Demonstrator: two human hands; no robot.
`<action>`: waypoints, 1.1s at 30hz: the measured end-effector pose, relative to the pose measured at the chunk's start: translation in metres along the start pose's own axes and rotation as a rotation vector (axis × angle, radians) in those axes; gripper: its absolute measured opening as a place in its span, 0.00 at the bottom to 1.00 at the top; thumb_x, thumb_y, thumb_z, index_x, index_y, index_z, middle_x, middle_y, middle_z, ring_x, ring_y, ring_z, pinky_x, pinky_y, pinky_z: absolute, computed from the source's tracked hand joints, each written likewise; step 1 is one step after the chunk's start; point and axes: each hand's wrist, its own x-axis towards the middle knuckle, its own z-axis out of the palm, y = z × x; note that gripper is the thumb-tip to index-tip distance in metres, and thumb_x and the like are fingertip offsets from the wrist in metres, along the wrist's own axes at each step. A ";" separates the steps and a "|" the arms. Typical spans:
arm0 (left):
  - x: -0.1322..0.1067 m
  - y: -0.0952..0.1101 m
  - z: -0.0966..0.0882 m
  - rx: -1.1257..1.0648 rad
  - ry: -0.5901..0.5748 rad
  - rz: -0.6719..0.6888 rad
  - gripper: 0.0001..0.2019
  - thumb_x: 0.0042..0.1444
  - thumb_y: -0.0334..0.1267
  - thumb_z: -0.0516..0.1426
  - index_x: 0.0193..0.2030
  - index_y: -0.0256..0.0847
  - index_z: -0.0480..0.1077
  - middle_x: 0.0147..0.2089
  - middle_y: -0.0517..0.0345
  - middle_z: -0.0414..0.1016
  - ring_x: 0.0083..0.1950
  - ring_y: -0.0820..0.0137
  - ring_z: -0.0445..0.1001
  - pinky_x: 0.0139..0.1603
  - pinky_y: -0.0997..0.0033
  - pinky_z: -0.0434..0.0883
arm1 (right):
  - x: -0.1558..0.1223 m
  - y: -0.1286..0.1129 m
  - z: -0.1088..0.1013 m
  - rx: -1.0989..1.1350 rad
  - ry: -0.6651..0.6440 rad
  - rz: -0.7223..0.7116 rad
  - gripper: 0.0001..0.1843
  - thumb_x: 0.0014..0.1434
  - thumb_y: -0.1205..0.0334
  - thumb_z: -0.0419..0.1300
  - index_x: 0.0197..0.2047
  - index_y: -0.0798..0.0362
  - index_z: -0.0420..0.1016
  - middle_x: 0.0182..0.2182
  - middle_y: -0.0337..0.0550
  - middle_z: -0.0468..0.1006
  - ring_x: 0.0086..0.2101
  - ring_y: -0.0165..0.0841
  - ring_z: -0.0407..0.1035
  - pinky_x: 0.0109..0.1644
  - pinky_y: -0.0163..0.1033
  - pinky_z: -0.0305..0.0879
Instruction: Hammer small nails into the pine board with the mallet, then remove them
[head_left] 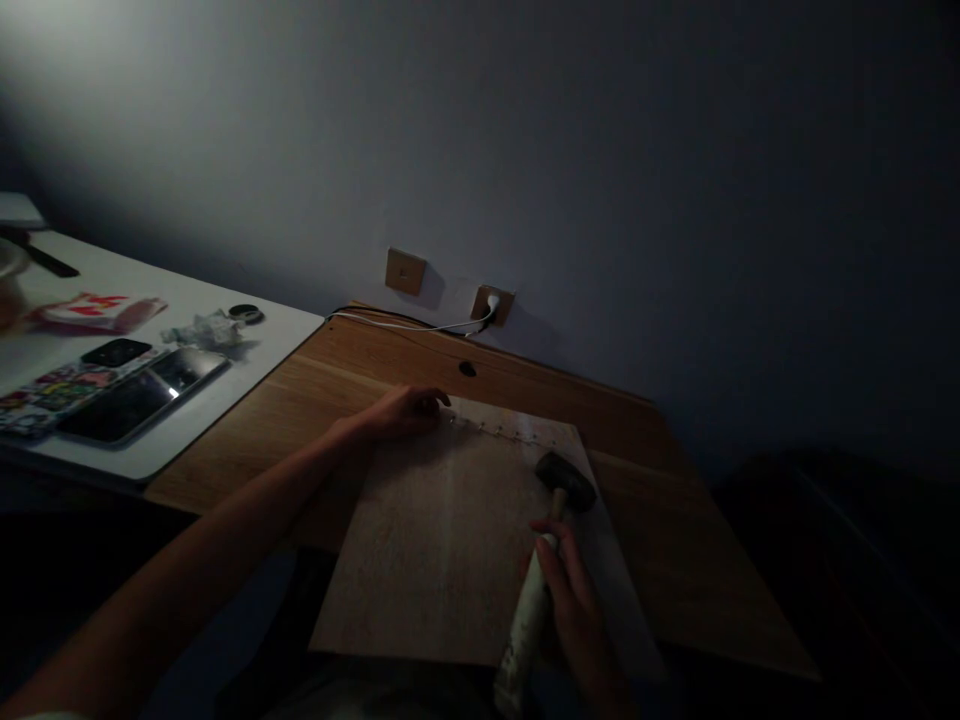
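Note:
My right hand (566, 580) is wrapped around the pale, worn handle of a hammer (525, 625). The dark hammer head (566, 480) is over the right part of a flat wooden board (435, 540). Along the board's far edge runs a row of small upright pieces that look like nails (499, 430). At the far left corner of the board, my left hand (409, 412) is curled with its fingers bent, close to the leftmost nail. Whatever those fingers pinch is too dark and small to make out.
Under the board is a wooden desk (277, 420). A white table (202, 385) on the left carries a phone (142, 395), a red-and-white packet (105, 312) and crumpled plastic (206, 330). Cables (405, 323) lead to a wall socket (493, 304) beyond the desk.

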 end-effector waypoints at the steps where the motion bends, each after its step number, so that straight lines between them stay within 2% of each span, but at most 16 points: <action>1: 0.000 0.001 0.000 0.010 0.001 -0.004 0.19 0.57 0.40 0.62 0.55 0.38 0.75 0.40 0.56 0.79 0.40 0.69 0.77 0.42 0.73 0.71 | 0.002 0.000 -0.001 -0.066 -0.003 -0.035 0.27 0.62 0.32 0.57 0.48 0.47 0.75 0.33 0.40 0.79 0.34 0.38 0.76 0.33 0.37 0.71; 5: -0.009 0.009 0.001 0.172 0.079 0.011 0.18 0.58 0.39 0.61 0.55 0.38 0.75 0.48 0.49 0.78 0.48 0.63 0.77 0.49 0.67 0.73 | 0.006 -0.007 -0.005 -0.281 -0.136 -0.063 0.26 0.66 0.35 0.54 0.50 0.46 0.79 0.38 0.42 0.82 0.40 0.40 0.78 0.42 0.40 0.73; 8: -0.032 0.025 0.001 0.383 0.142 0.038 0.17 0.62 0.40 0.59 0.56 0.41 0.75 0.55 0.46 0.75 0.57 0.58 0.74 0.59 0.57 0.70 | 0.004 -0.004 -0.006 -0.392 -0.140 -0.129 0.25 0.69 0.38 0.53 0.56 0.45 0.79 0.35 0.41 0.84 0.38 0.41 0.79 0.42 0.41 0.74; 11: -0.068 0.045 0.001 0.527 0.133 0.047 0.14 0.66 0.42 0.56 0.56 0.46 0.76 0.58 0.49 0.74 0.59 0.58 0.73 0.61 0.55 0.68 | 0.001 0.008 -0.006 -0.424 -0.053 -0.287 0.25 0.71 0.42 0.52 0.60 0.47 0.76 0.33 0.41 0.83 0.34 0.39 0.79 0.40 0.40 0.75; 15: -0.121 0.064 0.003 0.625 0.184 0.007 0.14 0.69 0.42 0.53 0.55 0.45 0.76 0.57 0.49 0.78 0.55 0.60 0.76 0.59 0.56 0.69 | -0.002 0.028 -0.018 -0.481 0.174 -0.509 0.19 0.73 0.46 0.53 0.51 0.49 0.77 0.37 0.46 0.85 0.35 0.38 0.81 0.38 0.39 0.76; 18: -0.155 0.066 0.006 0.598 0.171 0.000 0.16 0.71 0.41 0.50 0.53 0.43 0.78 0.52 0.50 0.81 0.49 0.63 0.79 0.54 0.61 0.72 | 0.000 0.039 -0.031 -0.628 0.289 -0.677 0.17 0.73 0.47 0.53 0.50 0.50 0.76 0.42 0.49 0.84 0.41 0.42 0.80 0.45 0.45 0.77; 21: -0.178 0.063 0.014 0.556 0.191 -0.001 0.17 0.71 0.41 0.49 0.52 0.44 0.78 0.51 0.52 0.82 0.48 0.64 0.80 0.52 0.64 0.75 | 0.004 0.049 -0.040 -0.738 0.305 -0.772 0.18 0.74 0.49 0.53 0.54 0.51 0.75 0.48 0.52 0.83 0.49 0.44 0.77 0.53 0.51 0.75; 27: -0.188 0.063 0.029 0.522 0.302 -0.004 0.16 0.70 0.42 0.51 0.54 0.44 0.78 0.53 0.53 0.83 0.50 0.64 0.82 0.52 0.67 0.78 | 0.010 0.062 -0.041 -0.762 0.299 -0.743 0.14 0.74 0.55 0.53 0.55 0.51 0.75 0.50 0.53 0.81 0.52 0.45 0.75 0.56 0.54 0.73; 33: -0.186 0.062 0.028 0.537 0.324 0.025 0.15 0.69 0.43 0.53 0.52 0.44 0.79 0.53 0.52 0.83 0.51 0.63 0.82 0.52 0.67 0.79 | 0.012 0.066 -0.040 -0.746 0.311 -0.778 0.14 0.74 0.56 0.53 0.53 0.51 0.76 0.49 0.52 0.82 0.51 0.43 0.76 0.55 0.52 0.74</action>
